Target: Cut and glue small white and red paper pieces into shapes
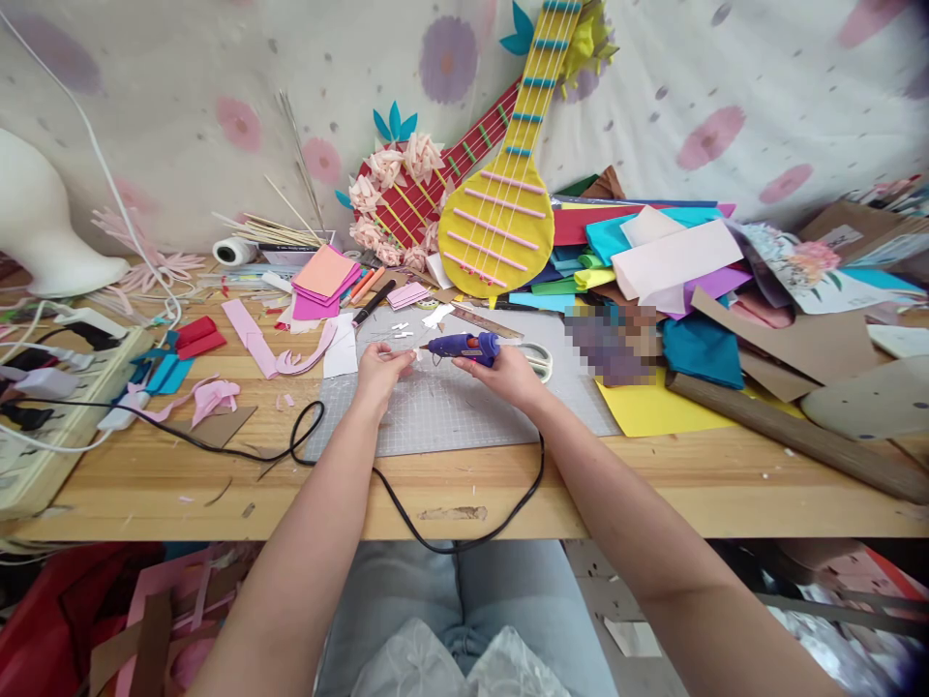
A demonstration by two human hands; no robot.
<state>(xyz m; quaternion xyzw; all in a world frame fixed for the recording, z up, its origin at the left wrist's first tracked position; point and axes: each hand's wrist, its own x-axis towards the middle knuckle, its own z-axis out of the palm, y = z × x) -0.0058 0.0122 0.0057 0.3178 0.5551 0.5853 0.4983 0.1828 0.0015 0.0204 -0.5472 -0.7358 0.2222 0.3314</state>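
Note:
My right hand (pixel 500 373) is wrapped round a blue hot glue gun (pixel 464 347), its nozzle pointing left. My left hand (pixel 384 373) is closed in a pinch just off the nozzle tip; a tiny white piece seems to sit between its fingertips, too small to make out. Both hands are above a grey cutting mat (pixel 435 426). Several small white strips (pixel 402 330) lie on the mat beyond my left hand. Scissors (pixel 538 361) with pale handles rest behind my right hand, partly hidden by it. A black cord (pixel 406 518) loops down over the table's front edge.
A yellow paper lute (pixel 497 227) and a red one with pink flowers (pixel 406 194) lean at the back. Coloured paper and cloth (pixel 674 257) pile up at right, beside a brown roll (pixel 791 436). At left are a power strip (pixel 108 387) and pink scraps (pixel 216 397).

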